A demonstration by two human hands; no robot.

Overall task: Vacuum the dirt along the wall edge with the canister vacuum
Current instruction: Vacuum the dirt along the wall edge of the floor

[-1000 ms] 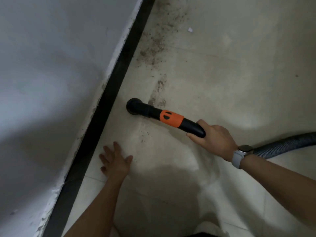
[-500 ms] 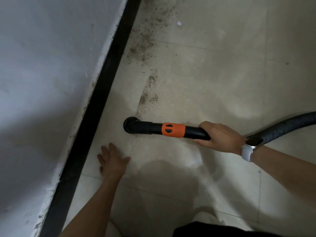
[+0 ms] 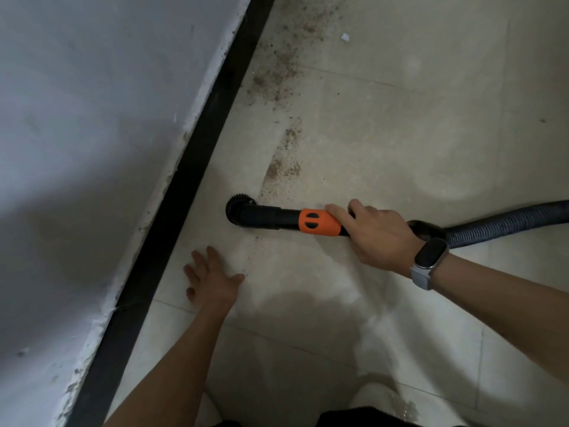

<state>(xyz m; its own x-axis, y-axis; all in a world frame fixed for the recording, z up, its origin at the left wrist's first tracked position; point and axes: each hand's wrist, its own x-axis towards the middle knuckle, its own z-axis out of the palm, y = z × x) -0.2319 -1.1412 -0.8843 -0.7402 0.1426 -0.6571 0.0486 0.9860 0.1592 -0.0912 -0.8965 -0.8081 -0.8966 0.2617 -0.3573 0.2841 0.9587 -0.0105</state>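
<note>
Lying nearly level, the vacuum wand point(image 3: 277, 218) points left toward the baseboard point(image 3: 197, 155), right hand point(image 3: 377, 235) gripping it, left hand point(image 3: 212, 280) flat.

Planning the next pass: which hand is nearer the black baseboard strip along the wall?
Left. The left hand rests flat on the floor just beside the baseboard strip; the right hand grips the vacuum wand farther out on the tiles.

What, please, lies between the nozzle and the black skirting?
In the head view, only bare tile separates the nozzle from the skirting; the dirt lies beyond the nozzle.
</note>
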